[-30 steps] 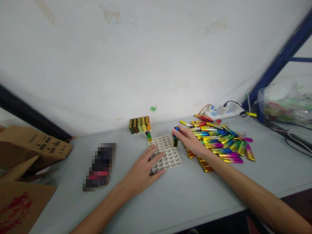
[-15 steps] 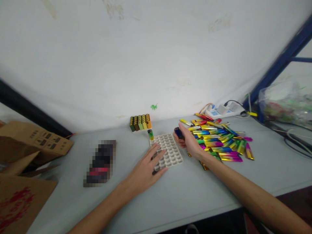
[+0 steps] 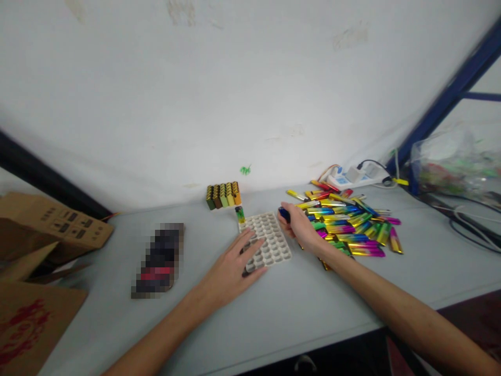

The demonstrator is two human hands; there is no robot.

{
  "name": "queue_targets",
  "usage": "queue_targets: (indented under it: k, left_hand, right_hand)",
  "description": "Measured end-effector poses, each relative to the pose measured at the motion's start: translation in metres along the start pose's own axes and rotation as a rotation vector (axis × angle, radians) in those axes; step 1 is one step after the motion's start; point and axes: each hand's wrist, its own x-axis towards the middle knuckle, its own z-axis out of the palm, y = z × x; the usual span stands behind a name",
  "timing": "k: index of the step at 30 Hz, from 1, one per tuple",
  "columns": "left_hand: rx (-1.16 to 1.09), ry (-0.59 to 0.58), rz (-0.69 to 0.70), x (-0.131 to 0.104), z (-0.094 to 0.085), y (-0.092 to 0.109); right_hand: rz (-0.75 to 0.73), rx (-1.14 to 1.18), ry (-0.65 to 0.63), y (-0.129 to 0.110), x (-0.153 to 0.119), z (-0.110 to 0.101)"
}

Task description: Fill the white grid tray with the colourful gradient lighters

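"What's the setting?"

"A grey table (image 3: 282,318) against a white wall (image 3: 235,94) with worn patches and a small green mark (image 3: 245,170). Two cardboard boxes (image 3: 86,230) are at the left, and a clear plastic bag (image 3: 450,162) is at the right, by a blue frame (image 3: 434,109)."

"And the left hand (image 3: 230,266)?"

"It lies over the left side of the pale tray (image 3: 276,245), palm down. Its fingers are spread and rest on the tray, not closed around anything."

"What about the right hand (image 3: 301,227)?"

"Its fingers are curled around a blue lighter (image 3: 285,214), dark end showing, just beside the tray's far right corner. The hand hides most of that lighter, so I can't tell whether it touches the table."

"Where's the tray, exactly?"

"Flat on the table, between the hands, with rows of small round hollows. The ones in view hold nothing; some are under the left hand."

"Any other lighters?"

"A green and yellow lighter (image 3: 240,215) is upright at the tray's far left corner; I can't tell if it sits in a hollow. Beyond it, near the wall, a block of lighters (image 3: 224,196) stands in tight rows. A loose, shiny pile of lighters (image 3: 348,224) spreads out right of the tray, with a white power strip (image 3: 352,177) behind it."

"And left of the tray?"

"A dark, blurred-out item (image 3: 158,261), well apart from it."
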Motion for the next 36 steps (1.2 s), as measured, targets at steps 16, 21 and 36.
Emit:
queue_targets:
  k: [16, 21, 36]
  left_hand:
    - [-0.038, 0.010, -0.007, 0.001, -0.001, 0.003]
    - [-0.030, -0.011, -0.028, 0.000, -0.001, 0.005]
    - [-0.036, -0.007, -0.027, 0.000, -0.001, 0.005]
  right_hand:
    - [-0.439, -0.515, -0.210, -0.019, 0.043, -0.008]
    - [-0.499, -0.656, -0.245, -0.011, 0.053, 0.006]
    - [-0.609, -0.924, -0.348, -0.018, 0.051, -0.012]
